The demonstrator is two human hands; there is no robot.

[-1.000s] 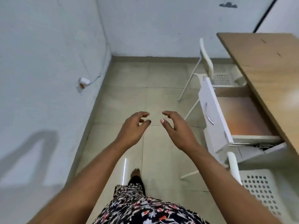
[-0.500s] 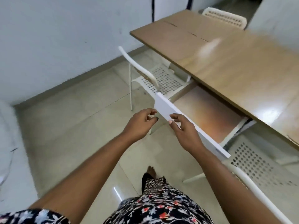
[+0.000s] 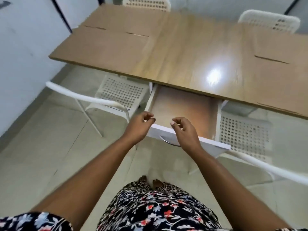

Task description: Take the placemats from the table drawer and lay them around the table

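Observation:
The wooden table (image 3: 191, 52) has its white drawer (image 3: 212, 145) pulled out toward me, a metal handle on the front. The drawer's inside shows a flat tan surface (image 3: 181, 105); I cannot tell whether that is a placemat or the bare bottom. Thin tan placemats lie on the tabletop at the left end (image 3: 106, 45), the far left (image 3: 126, 19) and the right (image 3: 280, 45). My left hand (image 3: 138, 129) and my right hand (image 3: 185, 132) hover just over the drawer's front edge, fingers curled and holding nothing.
White perforated chairs stand around the table: one left of the drawer (image 3: 121, 94), one right of it (image 3: 243, 134), two on the far side (image 3: 146, 4) (image 3: 268, 20). A white wall (image 3: 21, 47) runs along the left. Tiled floor lies under me.
The view has swung from the wall and floor round to face the table squarely. Both hands have come from open air to the drawer's front edge.

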